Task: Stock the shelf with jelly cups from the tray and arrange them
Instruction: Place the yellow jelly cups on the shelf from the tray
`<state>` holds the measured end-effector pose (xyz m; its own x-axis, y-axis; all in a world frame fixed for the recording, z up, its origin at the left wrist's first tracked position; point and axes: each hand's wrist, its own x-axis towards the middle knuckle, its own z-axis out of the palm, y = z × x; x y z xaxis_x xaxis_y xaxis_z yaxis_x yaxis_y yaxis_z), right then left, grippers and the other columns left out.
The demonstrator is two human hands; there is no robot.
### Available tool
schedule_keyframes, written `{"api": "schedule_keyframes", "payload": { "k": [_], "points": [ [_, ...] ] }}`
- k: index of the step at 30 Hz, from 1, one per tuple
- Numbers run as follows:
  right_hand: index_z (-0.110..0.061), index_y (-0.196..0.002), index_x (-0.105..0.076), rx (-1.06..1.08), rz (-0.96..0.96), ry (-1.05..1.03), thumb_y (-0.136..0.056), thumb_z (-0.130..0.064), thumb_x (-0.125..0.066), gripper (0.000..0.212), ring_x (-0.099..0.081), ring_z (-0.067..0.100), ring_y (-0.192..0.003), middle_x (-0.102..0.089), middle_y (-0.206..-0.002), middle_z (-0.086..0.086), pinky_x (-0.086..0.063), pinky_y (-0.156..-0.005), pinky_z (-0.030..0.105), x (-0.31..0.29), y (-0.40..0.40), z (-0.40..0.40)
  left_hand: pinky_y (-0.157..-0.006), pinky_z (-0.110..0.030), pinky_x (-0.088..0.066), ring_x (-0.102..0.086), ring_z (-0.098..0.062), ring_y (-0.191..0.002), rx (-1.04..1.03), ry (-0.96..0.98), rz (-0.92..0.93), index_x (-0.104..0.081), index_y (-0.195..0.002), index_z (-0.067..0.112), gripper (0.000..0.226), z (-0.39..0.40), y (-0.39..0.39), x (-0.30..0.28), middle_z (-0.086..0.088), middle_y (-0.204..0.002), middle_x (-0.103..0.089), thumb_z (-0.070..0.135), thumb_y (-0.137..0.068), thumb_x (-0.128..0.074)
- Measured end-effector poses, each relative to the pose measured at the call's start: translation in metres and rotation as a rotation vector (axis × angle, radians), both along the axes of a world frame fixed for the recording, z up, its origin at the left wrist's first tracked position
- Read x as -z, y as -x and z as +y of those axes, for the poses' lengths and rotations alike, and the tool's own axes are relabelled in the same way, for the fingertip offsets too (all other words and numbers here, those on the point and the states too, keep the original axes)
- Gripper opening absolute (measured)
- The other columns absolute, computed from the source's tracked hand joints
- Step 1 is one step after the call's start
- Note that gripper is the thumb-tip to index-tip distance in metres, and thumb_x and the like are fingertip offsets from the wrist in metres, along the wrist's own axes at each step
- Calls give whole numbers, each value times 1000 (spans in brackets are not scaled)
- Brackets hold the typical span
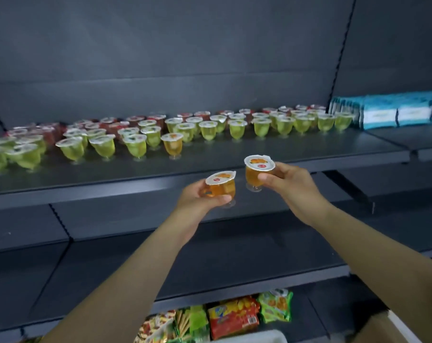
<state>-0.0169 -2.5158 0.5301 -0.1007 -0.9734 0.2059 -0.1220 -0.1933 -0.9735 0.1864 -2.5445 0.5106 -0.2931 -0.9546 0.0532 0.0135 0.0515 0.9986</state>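
Two forearms reaching up toward shelf, front edge. Left hand curled round tilted orange cup; right hand pinching upright orange cup, nearer the edge. Lone placed orange cup up-left, ending the green front row; open spot to its right.

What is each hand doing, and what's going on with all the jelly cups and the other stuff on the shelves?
left hand: grips a tilted orange jelly cup, sealed.
right hand: grips an upright orange cup, sealed.
lone orange cup on shelf: standing, sealed.
green cups: standing in rows, sealed.
red cups: standing behind the green, sealed.
blue packs: lined up at the right.
snack bags: lying on the bottom shelf.
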Motion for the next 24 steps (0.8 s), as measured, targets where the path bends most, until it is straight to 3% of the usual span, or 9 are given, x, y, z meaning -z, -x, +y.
{"api": "schedule_keyframes", "payload": {
  "k": [2, 4, 9, 16, 21, 24],
  "points": [
    [-22, -107, -67, 1, -8, 22, -85, -12, -68, 24, -65, 5, -103, -72, -106, -7, -46, -93, 21, -14, -11, -24, -83, -21, -47, -66, -8, -92, -57, 59, 22, -66, -103, 22, 35, -17, -3, -20, 4, -101, -72, 0, -76, -72],
    [-20, -105, -67, 18, -14, 28, -84, -11, -69, 23, -65, 4, -100, -72, -103, -7, -46, -91, 21, -22, -22, -51, -86, -24, -49, -66, -10, -95, -130, 96, 24, -66, -105, 19, 35, -37, -8, -35, 4, -101, -72, 1, -76, -73],
    [-18, -101, -64, 63, -17, 7, -85, -7, -67, 19, -62, -6, -82, -67, -96, -8, -48, -74, 11, -23, -49, -120, -78, -21, -44, -63, -8, -90, -275, 107, 23, -63, -102, 19, 34, -85, -24, -50, 5, -99, -69, 4, -75, -75],
    [-14, -113, -66, 54, 76, -49, -84, -13, -70, 29, -62, 13, -107, -69, -111, -2, -44, -103, 35, -11, -61, -174, -83, -24, -41, -59, -11, -101, -218, 89, -107, -59, -113, 26, 47, -119, -39, -39, 8, -110, -65, 8, -73, -78],
    [-13, -118, -63, 48, 23, -60, -84, -10, -68, 34, -62, 15, -109, -68, -114, 1, -43, -105, 39, -9, -54, -180, -82, -22, -38, -52, -6, -97, -186, 100, -149, -52, -129, 22, 58, -125, -36, -39, 14, -104, -56, 11, -77, -76],
    [-11, -119, -63, 31, 13, -56, -86, -8, -67, 34, -62, 14, -108, -68, -114, 1, -45, -104, 37, -10, -53, -180, -73, -15, -39, -51, 2, -84, -190, 111, -180, -52, -127, 22, 56, -127, -28, -39, 20, -92, -53, 12, -78, -75]
  ]
}}
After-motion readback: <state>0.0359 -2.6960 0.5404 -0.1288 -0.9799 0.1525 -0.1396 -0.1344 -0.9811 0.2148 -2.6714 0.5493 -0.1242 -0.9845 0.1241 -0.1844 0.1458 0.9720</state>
